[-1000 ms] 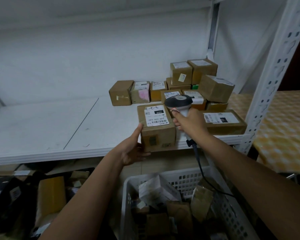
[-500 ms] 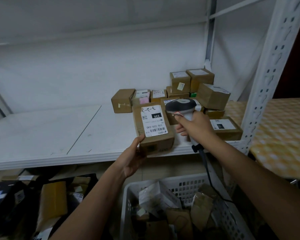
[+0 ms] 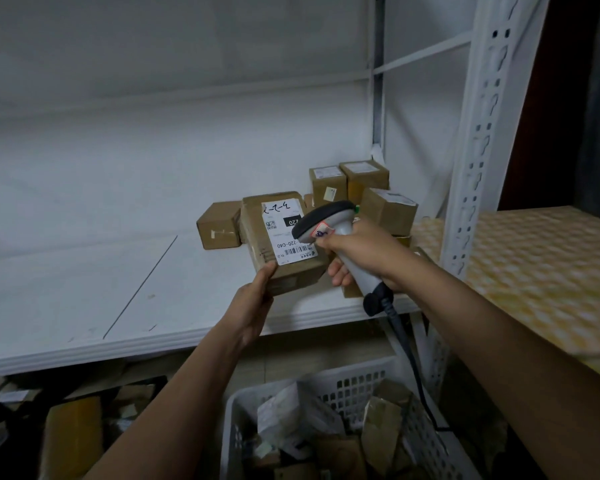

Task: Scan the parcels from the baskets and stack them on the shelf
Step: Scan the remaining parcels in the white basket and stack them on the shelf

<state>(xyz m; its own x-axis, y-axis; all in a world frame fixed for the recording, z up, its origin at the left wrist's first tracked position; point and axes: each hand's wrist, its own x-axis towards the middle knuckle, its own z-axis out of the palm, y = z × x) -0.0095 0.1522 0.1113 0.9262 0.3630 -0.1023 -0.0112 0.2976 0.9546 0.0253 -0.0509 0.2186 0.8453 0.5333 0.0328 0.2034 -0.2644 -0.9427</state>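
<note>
Gripping the lower corner of a brown cardboard parcel (image 3: 278, 244) with my left hand (image 3: 257, 299), I hold it tilted above the front of the white shelf (image 3: 84, 289). My right hand (image 3: 361, 254) is wrapped round the grey handle of the scanner (image 3: 329, 230), whose dark head sits over the parcel's white label (image 3: 288, 233) at about 3 o'clock. Its black cable (image 3: 409, 362) drops past the white basket (image 3: 354, 386) of parcels at 6 o'clock. Since half a second ago the parcel has risen and the scanner head now overlaps the label. The label shows a barcode, handwriting, "220-C40" partly covered, and a black patch reading "20". Stacked boxes (image 3: 361, 192) stand at 1 o'clock behind.
</note>
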